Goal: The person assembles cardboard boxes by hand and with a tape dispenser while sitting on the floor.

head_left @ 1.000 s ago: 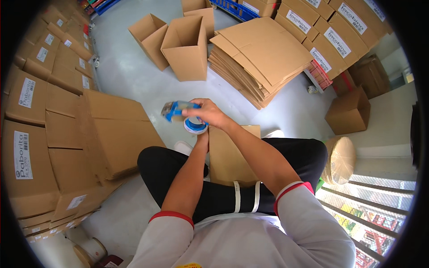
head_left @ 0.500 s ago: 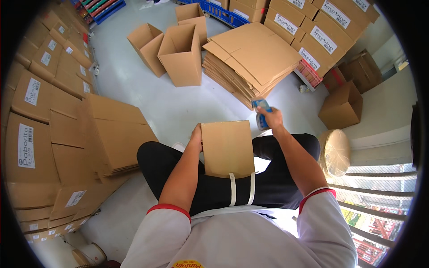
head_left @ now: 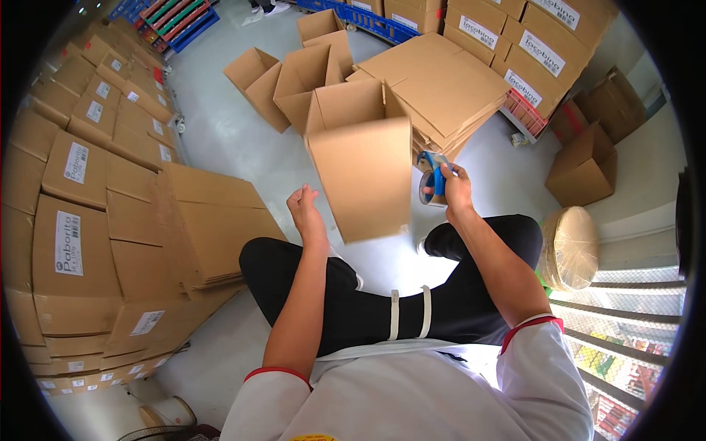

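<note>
Leaving the lap (head_left: 360,316), carton (head_left: 364,180) shows at twelve o'clock, untouched; frees left hand (head_left: 307,211) at eleven, fingers half-curled, empty. Right hand (head_left: 457,192) at one clasps blue tape dispenser (head_left: 439,184).

Bright, with strong edge distortion
</note>
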{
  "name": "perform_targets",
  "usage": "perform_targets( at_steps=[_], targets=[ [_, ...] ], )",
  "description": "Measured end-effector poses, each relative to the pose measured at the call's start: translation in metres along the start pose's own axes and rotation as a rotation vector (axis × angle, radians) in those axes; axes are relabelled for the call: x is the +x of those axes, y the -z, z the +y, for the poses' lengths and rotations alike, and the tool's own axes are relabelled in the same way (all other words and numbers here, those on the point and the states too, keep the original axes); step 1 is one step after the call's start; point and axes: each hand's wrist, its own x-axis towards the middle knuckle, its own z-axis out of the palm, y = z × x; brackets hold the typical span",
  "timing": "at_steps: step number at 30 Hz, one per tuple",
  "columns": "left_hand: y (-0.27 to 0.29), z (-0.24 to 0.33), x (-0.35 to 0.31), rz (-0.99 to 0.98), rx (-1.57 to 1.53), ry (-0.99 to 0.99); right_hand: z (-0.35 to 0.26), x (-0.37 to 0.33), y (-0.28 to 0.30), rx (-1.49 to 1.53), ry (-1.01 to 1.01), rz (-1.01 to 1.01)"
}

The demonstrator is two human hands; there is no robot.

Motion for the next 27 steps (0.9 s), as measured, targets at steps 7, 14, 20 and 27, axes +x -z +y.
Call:
perform_targets(
  at_steps=[7, 14, 20, 27],
  targets=[
    [-0.033, -0.011, -0.033, -0.197, 0.904, -0.665, -0.02, 0.0, -0.001, 0.058, 0.082, 0.038],
    [-0.045, -0.018, -0.018, -0.457, 1.322, -0.697, -0.024, -0.001, -0.004, 0.042, 0.104, -0.003],
    [-0.061, -0.003, 0.015, -0.655, 1.664, -0.717, -0.039, -0.004, 0.001, 0.066, 0.158, -0.016],
    [-0.002, 0.027, 0.054, -0.622, 1.82, -0.473, -0.086, -0.002, 0.001, 0.021, 0.228, -0.149]
  ],
)
